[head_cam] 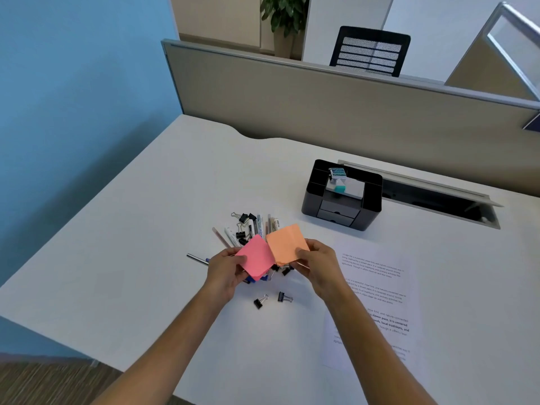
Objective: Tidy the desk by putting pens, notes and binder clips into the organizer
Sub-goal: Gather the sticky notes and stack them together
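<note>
My left hand [226,268] grips a pink pad of sticky notes [255,256] above the desk. My right hand [317,263] holds an orange pad of sticky notes [287,244] beside it, the two pads almost touching. Beneath and behind them lies a heap of pens [264,226] and black binder clips [242,219]. Two more binder clips [285,297] lie nearer to me. A silver pen [197,258] pokes out left of my left hand. The black organizer [342,195] stands to the back right, with a small teal item on its top tray.
A printed sheet of paper [377,305] lies on the white desk [146,229] at the right. An open cable slot [432,197] runs behind the organizer. A beige partition [321,103] bounds the desk's far side, with a black chair [369,51] beyond it.
</note>
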